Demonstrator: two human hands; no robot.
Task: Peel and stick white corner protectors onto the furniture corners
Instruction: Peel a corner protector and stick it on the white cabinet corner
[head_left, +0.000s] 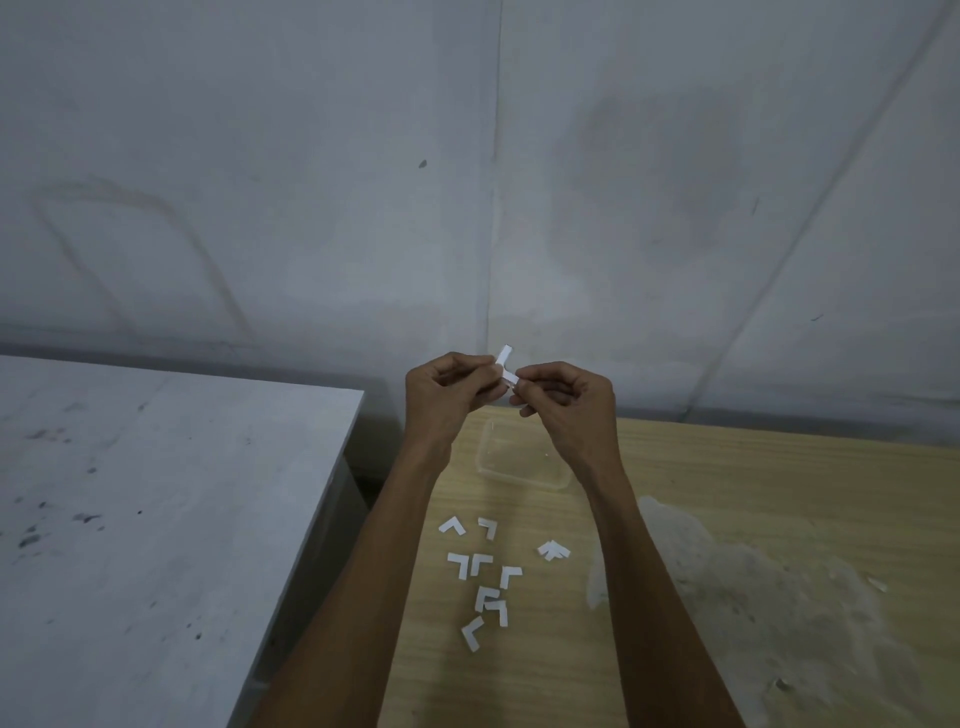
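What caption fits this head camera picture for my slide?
Left hand and right hand pinch a white corner protector above a wooden table scattered with loose protectors and a clear tray.

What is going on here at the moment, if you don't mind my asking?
A person holds one corner protector up between both hands. The left hand pinches one side and the right hand pinches the other end, apparently working at its backing. Several loose protectors lie on the wooden table below, near a clear container. A grey table stands to the left.
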